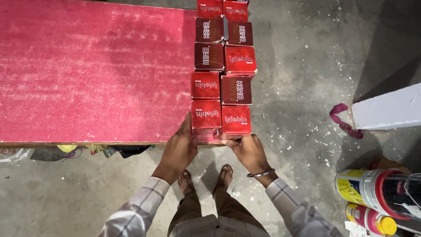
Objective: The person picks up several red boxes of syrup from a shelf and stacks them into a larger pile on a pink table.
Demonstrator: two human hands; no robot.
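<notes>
Two rows of small red and dark red cartons (pixel 221 70) stand packed together along the right edge of a table with a red cover (pixel 87 70). My left hand (pixel 180 149) presses against the near left carton (pixel 205 115), with the thumb up its left side. My right hand (pixel 250 151) holds the front bottom edge of the near right carton (pixel 236 120). A metal bangle (pixel 260 174) sits on my right wrist. Both hands are at the table's near right corner.
The floor is bare grey concrete with white specks. A white block (pixel 386 109) and a magenta rag (pixel 344 120) lie at the right. Yellow and red tins (pixel 377 193) stand at the lower right. My sandalled feet (pixel 206 177) show below the table edge.
</notes>
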